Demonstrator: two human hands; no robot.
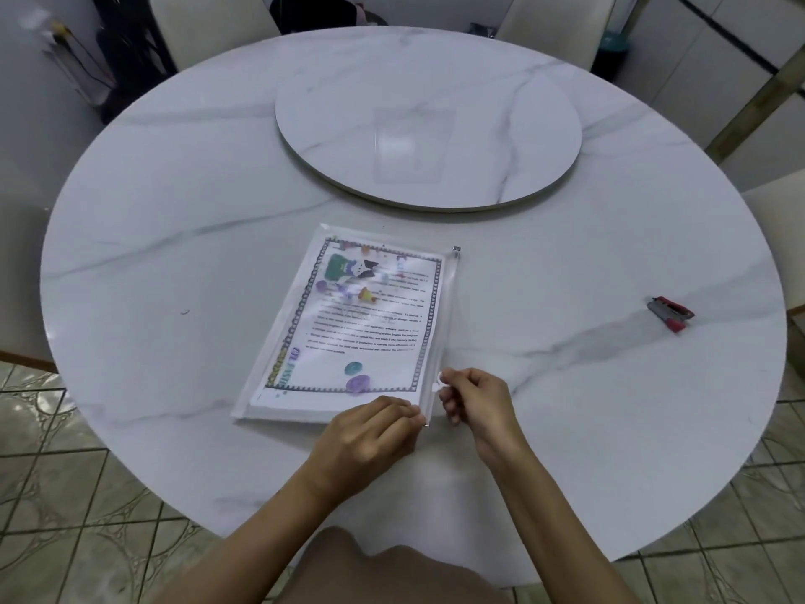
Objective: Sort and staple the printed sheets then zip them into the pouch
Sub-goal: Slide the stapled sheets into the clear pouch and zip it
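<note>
Round white marble tabletop (174, 255), seen from the near edge. Clear zip pouch (448, 298) lies flat just inside the near edge, about mid-width, long side running away from the person & skewed a bit to the right at the far end. Printed sheets (370, 324) are inside it, top page face-up: chain-pattern border, colour cartoon pics at the far end, blocks of text in the middle, 2 round blobs (teal, purple) nr the near end. Text too blurred to read. Zip runs along the pouch's right side. L hand (370, 433) is at the pouch's near right corner, back of hand up, fingers curled down onto the corner & gripping it, thumb hidden. R hand (479, 398) sits just right of that, thumb & forefinger pinching the small white zip pull (439, 379) nr the near end of the zip; other fingers folded in. The 2 hands are close together w/ only the zip strip between them. Red & grey stapler (670, 314) lies nr the right edge of the tabletop, well apart from pouch & hands. Raised round marble turntable (501, 124) sits at the centre, beyond the pouch; a faint pale rectangle shows on it, can't tell if a clear sheet or a reflection. Cream chairs (209, 24) stand past the far edge; patterned tile floor (65, 473) below.
</note>
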